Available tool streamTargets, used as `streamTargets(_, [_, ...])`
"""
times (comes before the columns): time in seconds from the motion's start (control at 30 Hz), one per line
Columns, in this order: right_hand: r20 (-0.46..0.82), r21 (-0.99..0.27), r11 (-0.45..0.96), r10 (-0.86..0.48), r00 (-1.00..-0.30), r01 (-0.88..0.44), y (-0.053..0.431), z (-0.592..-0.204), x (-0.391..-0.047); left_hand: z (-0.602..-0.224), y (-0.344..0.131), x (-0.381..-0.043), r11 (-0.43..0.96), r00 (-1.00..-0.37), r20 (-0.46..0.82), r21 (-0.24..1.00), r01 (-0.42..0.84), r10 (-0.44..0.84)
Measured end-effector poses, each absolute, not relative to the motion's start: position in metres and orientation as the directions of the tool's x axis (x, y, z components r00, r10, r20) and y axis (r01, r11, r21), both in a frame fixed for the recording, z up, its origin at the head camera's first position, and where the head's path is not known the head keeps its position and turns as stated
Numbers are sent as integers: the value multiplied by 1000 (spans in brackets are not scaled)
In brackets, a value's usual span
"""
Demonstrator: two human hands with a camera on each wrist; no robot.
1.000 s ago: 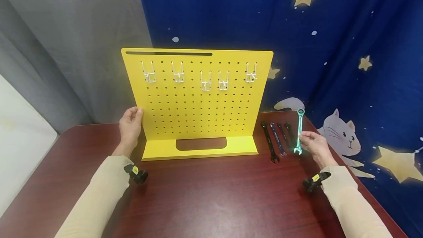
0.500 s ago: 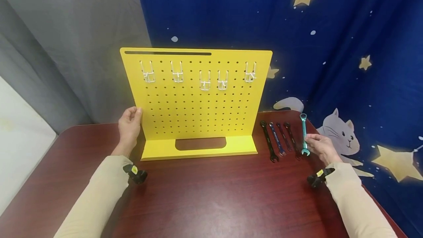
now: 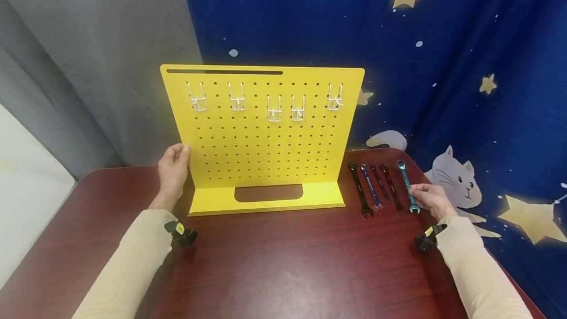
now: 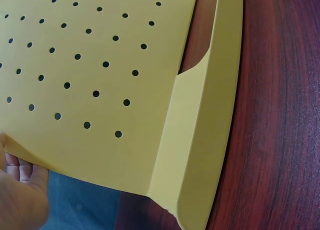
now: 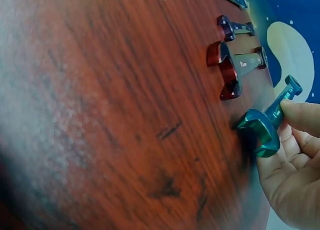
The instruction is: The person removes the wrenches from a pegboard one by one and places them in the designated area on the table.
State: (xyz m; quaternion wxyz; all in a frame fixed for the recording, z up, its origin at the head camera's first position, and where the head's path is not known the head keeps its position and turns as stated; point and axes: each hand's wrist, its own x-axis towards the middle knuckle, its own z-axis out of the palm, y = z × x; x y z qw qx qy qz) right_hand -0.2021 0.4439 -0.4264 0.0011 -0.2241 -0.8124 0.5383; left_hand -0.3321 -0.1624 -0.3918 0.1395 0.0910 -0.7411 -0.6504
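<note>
My left hand (image 3: 173, 171) grips the left edge of a yellow pegboard (image 3: 310, 75) that stands upright on the table. In the left wrist view its fingers (image 4: 37, 177) curl behind the board's edge. A teal combination wrench (image 3: 405, 178) is pinched between the thumb and fingers of my right hand (image 3: 431, 200), at the right end of a row of wrenches. In the right wrist view the teal wrench's open end (image 5: 265, 135) sits at or just over the tabletop; I cannot tell whether all of it touches.
Beside the teal wrench lie a dark red wrench (image 3: 392, 190), a small dark purple wrench (image 3: 380, 184), a blue wrench (image 3: 371, 186) and a black wrench (image 3: 361, 190). Several white hooks (image 3: 237, 104) hang on the pegboard. Curtains (image 3: 283, 18) rise behind the reddish-brown table (image 3: 274, 260).
My right hand has moved slightly right and lowered the teal wrench beside the others, turning it roughly in line with them. The left hand has stayed on the pegboard's edge.
</note>
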Motion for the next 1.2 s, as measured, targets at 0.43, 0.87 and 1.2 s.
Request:
streamTargets(0.43, [-214, -818, 439, 368, -905, 372, 443, -431, -206, -395, -163, -333, 134, -947, 85, 990, 45, -308])
streamTargets(0.87, [-176, -794, 489, 384, -906, 361, 439, -430, -208, -394, -163, -333, 127, -946, 95, 990, 57, -310])
streamTargets(1.2, [-126, -703, 587, 452, -883, 401, 438, -431, -209, -394, -164, -334, 135, -950, 69, 990, 28, -303])
